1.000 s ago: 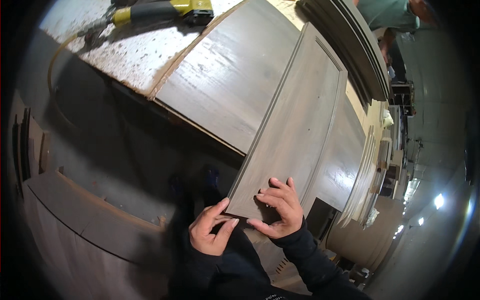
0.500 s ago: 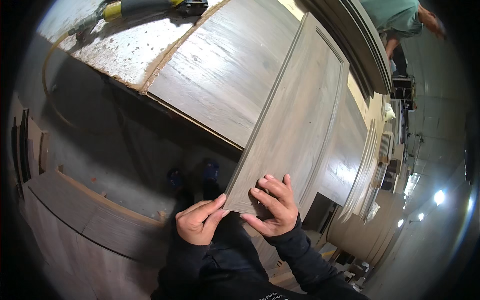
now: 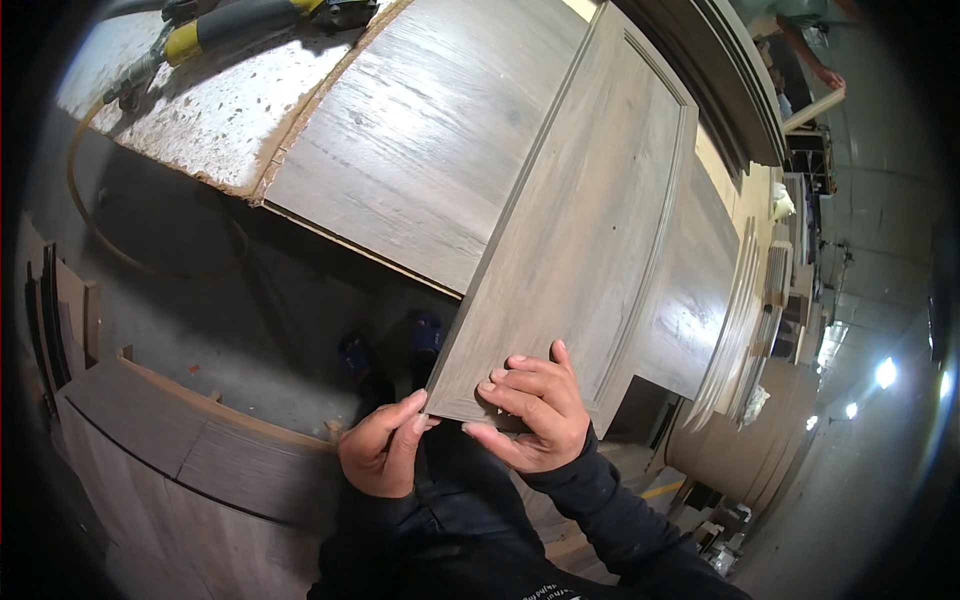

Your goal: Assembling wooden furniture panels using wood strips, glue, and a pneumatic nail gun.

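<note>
A grey-brown wood-grain cabinet door (image 3: 590, 220) with a recessed panel lies slantwise across a flat board, its near end jutting past the edge toward me. My left hand (image 3: 385, 445) pinches the door's near left corner between thumb and fingertips. On the near end rests my right hand (image 3: 535, 410), its fingers bent over the top face and its thumb at the lower edge. A small dark spot shows on the door's panel.
Beneath the door is a wood-grain board (image 3: 420, 130) on a worn white bench top (image 3: 220, 110). A yellow-and-black air tool (image 3: 235, 28) with a hose lies far left. Stacked panels (image 3: 230, 450) stand lower left, more mouldings (image 3: 700, 70) far right. A co-worker's hand (image 3: 828, 76) is beyond.
The door's near corner and both my hands sit slightly farther left in view; my grip looks the same. The co-worker's green sleeve has left the picture, and a pale strip shows by their hand.
</note>
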A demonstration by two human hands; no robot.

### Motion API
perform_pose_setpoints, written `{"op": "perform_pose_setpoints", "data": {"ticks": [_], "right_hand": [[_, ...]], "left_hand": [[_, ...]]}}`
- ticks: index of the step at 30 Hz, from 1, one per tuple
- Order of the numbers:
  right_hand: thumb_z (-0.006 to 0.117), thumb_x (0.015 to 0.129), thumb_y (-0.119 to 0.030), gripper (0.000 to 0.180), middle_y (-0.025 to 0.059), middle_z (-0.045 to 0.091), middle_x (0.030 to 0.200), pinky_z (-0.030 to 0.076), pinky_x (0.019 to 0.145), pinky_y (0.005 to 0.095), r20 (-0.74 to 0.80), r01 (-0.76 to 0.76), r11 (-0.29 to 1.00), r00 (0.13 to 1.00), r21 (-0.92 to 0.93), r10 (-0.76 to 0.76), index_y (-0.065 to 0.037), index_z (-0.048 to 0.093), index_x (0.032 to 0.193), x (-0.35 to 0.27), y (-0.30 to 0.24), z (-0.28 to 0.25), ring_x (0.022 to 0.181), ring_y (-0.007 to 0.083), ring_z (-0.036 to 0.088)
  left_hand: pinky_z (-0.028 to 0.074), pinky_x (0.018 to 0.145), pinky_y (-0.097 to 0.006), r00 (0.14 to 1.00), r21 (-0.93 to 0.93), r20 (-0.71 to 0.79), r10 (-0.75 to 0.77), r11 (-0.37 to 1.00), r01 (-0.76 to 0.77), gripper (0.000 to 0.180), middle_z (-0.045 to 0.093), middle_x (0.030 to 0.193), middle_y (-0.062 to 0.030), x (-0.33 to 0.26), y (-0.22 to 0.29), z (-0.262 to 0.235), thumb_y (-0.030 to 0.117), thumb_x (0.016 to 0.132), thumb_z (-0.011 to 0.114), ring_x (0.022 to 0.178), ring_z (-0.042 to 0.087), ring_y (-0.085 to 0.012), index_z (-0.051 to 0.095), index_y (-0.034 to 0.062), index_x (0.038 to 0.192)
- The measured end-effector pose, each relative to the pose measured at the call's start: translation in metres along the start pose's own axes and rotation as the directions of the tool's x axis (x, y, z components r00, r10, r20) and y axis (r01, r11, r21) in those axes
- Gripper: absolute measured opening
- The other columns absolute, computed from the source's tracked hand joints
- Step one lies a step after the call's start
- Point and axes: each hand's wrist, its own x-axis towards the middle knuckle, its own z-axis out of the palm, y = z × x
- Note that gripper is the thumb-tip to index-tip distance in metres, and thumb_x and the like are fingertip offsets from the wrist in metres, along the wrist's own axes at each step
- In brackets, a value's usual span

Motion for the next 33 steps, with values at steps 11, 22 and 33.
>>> {"op": "perform_pose_setpoints", "data": {"ticks": [11,22,33], "right_hand": [[0.08,0.056,-0.023,0.035,0.0044,0.062,0.086,0.023,0.101,0.0474,-0.038,0.019,0.999,0.999,0.043,-0.017,-0.01,0.067,0.085,0.002,0.002,0.001,0.092,0.0205,0.059],[0.081,0.054,-0.021,0.039,0.0055,0.061,0.087,0.024,0.102,0.0447,-0.043,0.008,0.999,0.999,0.053,-0.006,-0.008,0.065,0.087,0.004,0.0,0.0,0.092,0.0217,0.058],[0.082,0.054,-0.024,0.042,0.0039,0.062,0.087,0.026,0.101,0.0434,0.022,0.077,0.996,0.997,0.04,-0.078,-0.007,0.063,0.087,-0.006,0.017,-0.013,0.092,0.021,0.058]], "left_hand": [[0.049,0.063,-0.03,0.93,0.559,0.056,0.364,0.761,-0.331,0.023,0.063,0.086,-0.0141,-0.002,0.003,0.007,-0.002,0.078,0.056,0.073,0.062,-0.0271,0.056,0.0031,0.101],[0.049,0.063,-0.031,0.893,0.609,0.083,0.443,0.687,-0.397,0.026,0.063,0.086,-0.0137,0.002,0.003,0.007,0.0,0.072,0.061,0.072,0.062,-0.0272,0.057,0.0012,0.097],[0.049,0.064,-0.029,0.937,0.494,0.079,0.339,0.803,-0.332,0.026,0.062,0.084,-0.0129,-0.014,0.0,0.013,-0.002,0.071,0.063,0.073,0.062,-0.025,0.06,0.0009,0.096]]}}
